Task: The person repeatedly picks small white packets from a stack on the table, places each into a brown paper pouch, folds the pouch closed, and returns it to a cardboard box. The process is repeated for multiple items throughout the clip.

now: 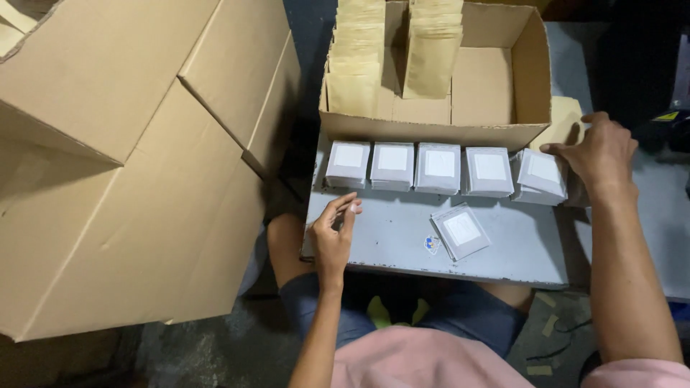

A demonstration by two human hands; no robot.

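Several small grey packets with white labels stand in a row along the back of a grey board (402,248): the leftmost stack (348,164) and the rightmost stack (540,176) bracket the row. One single packet (461,231) lies flat and tilted in the middle of the board. My left hand (333,233) rests at the board's left edge with fingers lightly curled and holds nothing. At the right end of the row, my right hand (600,154) presses its fingertips against the rightmost stack.
An open cardboard box (496,133) behind the row holds upright tan padded envelopes (431,54). Large cardboard cartons (136,165) fill the left side. A small blue sticker (432,244) sits on the board. My knees are below the board.
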